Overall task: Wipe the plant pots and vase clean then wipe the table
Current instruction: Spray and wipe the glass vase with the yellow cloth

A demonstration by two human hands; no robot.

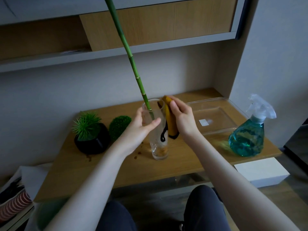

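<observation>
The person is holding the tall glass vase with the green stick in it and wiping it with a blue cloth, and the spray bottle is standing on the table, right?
Almost. The cloth is not blue: the head view shows a mustard-yellow cloth with black trim in the right hand, against the tall clear glass vase. The left hand steadies the vase, and the teal spray bottle stands on the wooden table.

My left hand (141, 124) holds the vase (156, 130) on the bench (100, 165), a stalk (133, 64) in it. My right hand (181, 117) presses the cloth (170, 119) to its right side. Two plant pots (93, 139) sit left of my left hand; the tray (215, 114) and spray bottle (248, 135) lie right of my right hand.
</observation>
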